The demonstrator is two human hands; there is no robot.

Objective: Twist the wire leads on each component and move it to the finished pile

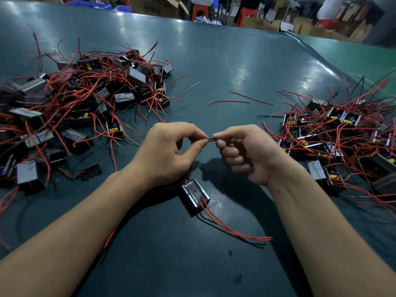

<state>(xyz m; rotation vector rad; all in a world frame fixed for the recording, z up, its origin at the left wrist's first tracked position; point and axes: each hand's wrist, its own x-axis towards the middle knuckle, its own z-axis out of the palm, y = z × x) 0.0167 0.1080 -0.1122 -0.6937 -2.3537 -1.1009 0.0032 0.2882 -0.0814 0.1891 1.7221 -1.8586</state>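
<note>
Both hands pinch one component's dark wire leads (211,139) at frame centre.
The component (195,195) lies just below on the green table (214,67); left hand (169,153) and right hand (246,153) clamp thumb and forefinger on the leads, between component piles at left (81,99) and right (334,133).

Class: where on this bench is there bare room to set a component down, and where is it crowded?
Bare: the mat beyond the two loose red wires, between the piles, and the near strip between the forearms. Crowded: left pile, right pile, and around the component under the hands.
</note>
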